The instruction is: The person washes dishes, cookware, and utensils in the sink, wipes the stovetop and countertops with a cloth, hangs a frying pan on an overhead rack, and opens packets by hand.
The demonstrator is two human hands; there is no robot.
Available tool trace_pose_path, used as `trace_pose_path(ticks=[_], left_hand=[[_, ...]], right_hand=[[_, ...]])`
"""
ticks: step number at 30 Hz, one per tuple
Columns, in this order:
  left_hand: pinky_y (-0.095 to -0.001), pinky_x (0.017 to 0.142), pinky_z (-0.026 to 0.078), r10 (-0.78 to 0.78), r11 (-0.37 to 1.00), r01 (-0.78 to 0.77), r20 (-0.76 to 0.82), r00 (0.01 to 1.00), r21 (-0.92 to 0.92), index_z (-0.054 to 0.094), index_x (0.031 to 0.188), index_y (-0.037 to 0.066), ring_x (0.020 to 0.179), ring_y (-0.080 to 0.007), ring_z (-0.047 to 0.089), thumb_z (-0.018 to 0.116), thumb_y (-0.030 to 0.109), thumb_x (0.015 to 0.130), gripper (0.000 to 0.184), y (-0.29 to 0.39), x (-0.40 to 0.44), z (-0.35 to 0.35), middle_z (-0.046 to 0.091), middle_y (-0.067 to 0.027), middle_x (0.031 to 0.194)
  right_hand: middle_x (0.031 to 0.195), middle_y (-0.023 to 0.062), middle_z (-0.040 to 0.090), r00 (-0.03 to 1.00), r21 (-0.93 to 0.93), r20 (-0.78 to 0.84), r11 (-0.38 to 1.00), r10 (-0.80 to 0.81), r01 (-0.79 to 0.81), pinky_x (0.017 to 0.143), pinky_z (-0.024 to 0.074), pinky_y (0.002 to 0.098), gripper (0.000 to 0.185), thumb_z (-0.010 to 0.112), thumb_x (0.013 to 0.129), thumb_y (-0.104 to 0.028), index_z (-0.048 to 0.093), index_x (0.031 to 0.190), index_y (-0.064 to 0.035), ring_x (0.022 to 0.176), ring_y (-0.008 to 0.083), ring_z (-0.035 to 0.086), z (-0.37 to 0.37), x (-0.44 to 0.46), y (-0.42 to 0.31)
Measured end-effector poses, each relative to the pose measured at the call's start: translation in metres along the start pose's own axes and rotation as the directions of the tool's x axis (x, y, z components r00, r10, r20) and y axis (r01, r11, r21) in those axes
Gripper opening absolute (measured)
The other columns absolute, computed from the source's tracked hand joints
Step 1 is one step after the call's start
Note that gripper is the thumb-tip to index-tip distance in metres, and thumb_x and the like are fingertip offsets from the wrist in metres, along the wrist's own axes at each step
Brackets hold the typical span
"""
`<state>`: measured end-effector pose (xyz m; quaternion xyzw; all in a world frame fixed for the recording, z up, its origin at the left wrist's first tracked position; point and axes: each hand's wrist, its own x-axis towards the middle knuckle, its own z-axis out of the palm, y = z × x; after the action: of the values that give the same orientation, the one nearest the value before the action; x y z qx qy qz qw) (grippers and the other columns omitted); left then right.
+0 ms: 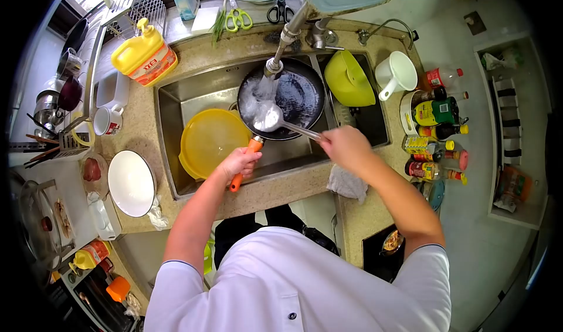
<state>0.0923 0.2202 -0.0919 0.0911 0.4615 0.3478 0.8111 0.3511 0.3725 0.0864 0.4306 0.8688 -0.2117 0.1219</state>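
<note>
My left hand [239, 163] is closed around the orange handle of a black frying pan [302, 94], which is held over the sink. From the faucet [274, 67], water pours into the pan and splashes on its left side. My right hand [346, 147] grips the metal handle of a ladle [268, 117]; the ladle's round bowl is in the pan, under the running water. Below and left of the pan, a yellow plastic basin [212, 143] sits in the sink [182, 94]. A lime-green bowl [350, 80] lies tilted over the smaller right-hand sink compartment.
A yellow detergent jug [145, 56] stands left behind the sink. On the left counter are a white bowl [131, 183] and a mug [108, 120]. To the right stand a white dipper [397, 73] and several sauce bottles [437, 112]. A grey cloth [347, 183] hangs over the front edge.
</note>
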Motion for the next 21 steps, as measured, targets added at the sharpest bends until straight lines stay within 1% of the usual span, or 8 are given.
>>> trace_pose_path(ticks=[7,9,11,12,15,18,19,21], left_hand=[[-0.0264,0.042,0.027,0.040,0.988,-0.022,-0.117,0.992,0.151,0.040,0.082,0.015,0.044,-0.0061,0.030,0.067,0.018,0.095,0.030,0.002,-0.012,-0.005,0.035,0.0070,0.058],[-0.0264,0.042,0.027,0.040,0.986,-0.015,-0.144,0.989,0.168,0.041,0.082,0.015,0.044,-0.0061,0.030,0.067,0.017,0.095,0.030,0.003,-0.021,0.001,0.036,0.0070,0.058],[-0.0261,0.042,0.031,0.115,0.966,-0.049,-0.251,0.961,0.254,0.048,0.083,0.012,0.045,-0.0071,0.036,0.067,0.017,0.094,0.023,0.012,-0.027,0.008,0.041,0.0056,0.059],[-0.0261,0.042,0.031,0.115,0.965,-0.046,-0.256,0.960,0.260,0.048,0.083,0.012,0.045,-0.0071,0.036,0.067,0.017,0.094,0.023,0.015,-0.032,0.008,0.041,0.0056,0.059],[-0.0254,0.042,0.032,0.209,0.943,-0.099,-0.331,0.920,0.318,0.050,0.086,0.010,0.045,-0.0072,0.039,0.066,0.018,0.094,0.019,0.023,-0.045,0.000,0.045,0.0044,0.060],[-0.0277,0.041,0.033,0.356,0.843,-0.093,-0.419,0.836,0.530,0.050,0.085,0.008,0.045,-0.0075,0.040,0.065,0.017,0.094,0.020,0.025,-0.048,-0.014,0.047,0.0030,0.059],[-0.0314,0.048,0.040,0.451,0.751,-0.084,-0.415,0.790,0.655,0.055,0.086,0.003,0.051,-0.0122,0.049,0.066,0.018,0.092,0.019,0.023,-0.048,-0.020,0.053,-0.0021,0.062],[-0.0351,0.055,0.047,0.544,0.635,-0.058,-0.393,0.741,0.770,0.060,0.087,-0.001,0.057,-0.0169,0.057,0.067,0.019,0.090,0.022,0.025,-0.053,-0.021,0.059,-0.0072,0.065]], right_hand=[[0.075,0.0199,0.068,0.981,0.002,-0.159,0.993,0.115,-0.116,0.066,0.0535,0.0514,0.020,0.064,0.090,-0.027,0.075,0.094,-0.0111,0.075,0.0390,0.067,0.008,0.023,0.041],[0.077,0.0211,0.067,0.943,0.145,-0.332,0.989,0.013,0.037,0.066,0.0525,0.0516,0.019,0.065,0.091,-0.026,0.072,0.100,-0.0108,0.076,0.0404,0.066,0.057,0.046,0.040],[0.082,0.0224,0.067,0.938,0.286,-0.339,0.942,-0.073,0.176,0.066,0.0516,0.0508,0.020,0.066,0.091,-0.025,0.070,0.103,-0.0098,0.077,0.0415,0.065,0.090,0.041,0.028],[0.085,0.0226,0.066,0.955,0.407,-0.289,0.893,-0.071,0.190,0.067,0.0507,0.0497,0.019,0.066,0.091,-0.023,0.069,0.103,-0.0087,0.078,0.0412,0.065,0.094,0.030,0.017],[0.084,0.0209,0.066,0.964,0.483,-0.252,0.853,-0.079,0.196,0.068,0.0502,0.0458,0.022,0.065,0.091,-0.021,0.069,0.111,-0.0104,0.078,0.0408,0.064,0.095,-0.005,0.016],[0.082,0.0200,0.066,0.979,0.460,-0.185,0.873,-0.082,0.160,0.066,0.0502,0.0453,0.022,0.066,0.090,-0.021,0.070,0.110,-0.0116,0.075,0.0411,0.063,0.085,-0.023,0.036],[0.082,0.0200,0.066,0.978,0.466,-0.192,0.869,-0.083,0.165,0.066,0.0502,0.0453,0.022,0.066,0.090,-0.021,0.070,0.110,-0.0116,0.075,0.0411,0.063,0.081,-0.025,0.040],[0.077,0.0188,0.066,0.992,0.462,-0.073,0.885,0.103,-0.058,0.064,0.0491,0.0472,0.019,0.068,0.088,-0.022,0.071,0.103,-0.0102,0.073,0.0412,0.064,0.070,-0.020,0.047]])
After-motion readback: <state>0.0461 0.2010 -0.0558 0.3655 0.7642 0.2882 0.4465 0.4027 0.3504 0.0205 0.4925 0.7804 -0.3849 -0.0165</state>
